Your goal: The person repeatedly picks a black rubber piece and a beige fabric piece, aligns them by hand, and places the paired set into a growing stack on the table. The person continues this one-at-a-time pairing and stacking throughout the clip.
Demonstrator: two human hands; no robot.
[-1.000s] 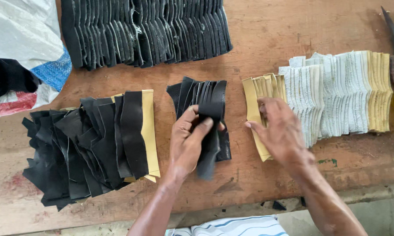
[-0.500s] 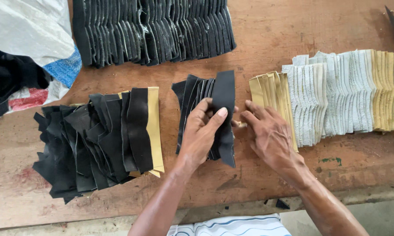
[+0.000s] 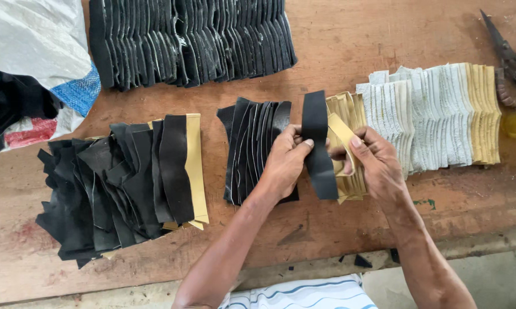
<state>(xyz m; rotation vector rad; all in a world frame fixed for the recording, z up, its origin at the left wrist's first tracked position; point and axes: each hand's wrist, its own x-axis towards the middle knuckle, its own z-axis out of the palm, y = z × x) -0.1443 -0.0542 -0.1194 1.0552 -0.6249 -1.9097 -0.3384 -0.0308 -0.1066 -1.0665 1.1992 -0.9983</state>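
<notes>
Probably the black strip (image 3: 318, 146), held upright between the black stack (image 3: 255, 149) and the tan pieces (image 3: 346, 143) over the bench (image 3: 338, 43), could slip, since only the left hand (image 3: 283, 163) pinches its edge (thumb on top). The right hand (image 3: 375, 163), wrist bent inward, pinches a tan piece (image 3: 342, 134), which may drag its neighbours crooked.

left arm: bare, comes up from the bottom edge, angled toward the middle
left hand (image 3: 283, 163): fingers curled, thumb pressed on top in a pinch, knuckles up
right arm: bare, rises from the lower right, leaning left
right hand (image 3: 375, 163): fingers bent, thumb forward pinching, just beside the left one
</notes>
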